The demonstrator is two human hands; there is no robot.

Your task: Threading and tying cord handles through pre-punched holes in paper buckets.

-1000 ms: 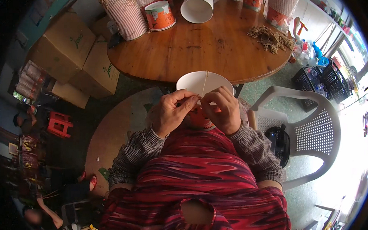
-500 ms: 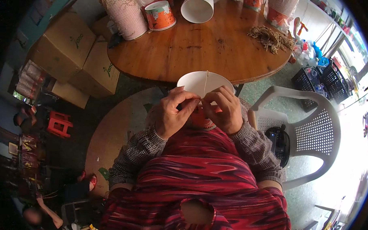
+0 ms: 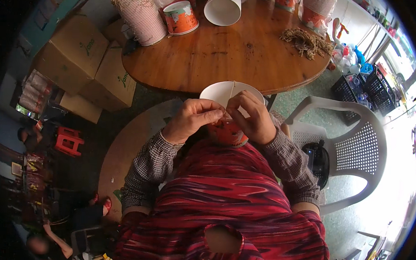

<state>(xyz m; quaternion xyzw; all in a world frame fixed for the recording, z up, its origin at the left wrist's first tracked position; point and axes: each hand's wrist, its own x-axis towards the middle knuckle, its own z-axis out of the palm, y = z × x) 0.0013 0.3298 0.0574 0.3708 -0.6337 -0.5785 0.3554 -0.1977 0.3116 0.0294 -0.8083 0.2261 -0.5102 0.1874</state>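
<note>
A paper bucket [image 3: 227, 133], white inside and printed orange outside, is upright close against my body, just this side of the table. A thin tan string [image 3: 233, 86] crosses its far rim and runs toward my fingers. At the near rim, my left hand [image 3: 194, 119] pinches with thumb and forefinger, on what looks like the string. Beside it, my right hand [image 3: 251, 116] is closed in a pinch too, its fingertips almost meeting the left ones. The string between the fingertips is mostly hidden.
The round wooden table [image 3: 210, 61] carries tall stacked buckets [image 3: 137, 17], an orange bucket [image 3: 181, 20], a white bucket on its side [image 3: 223, 11] and a string bundle [image 3: 306, 42]. A grey plastic chair [image 3: 356, 140] stands right, cartons [image 3: 78, 47] left. Another person [image 3: 53, 239] sits lower left.
My left hand has shifted slightly left, its thumb now lying flatter. The right hand's fingers have risen and curled more, and more of the bucket's orange side shows.
</note>
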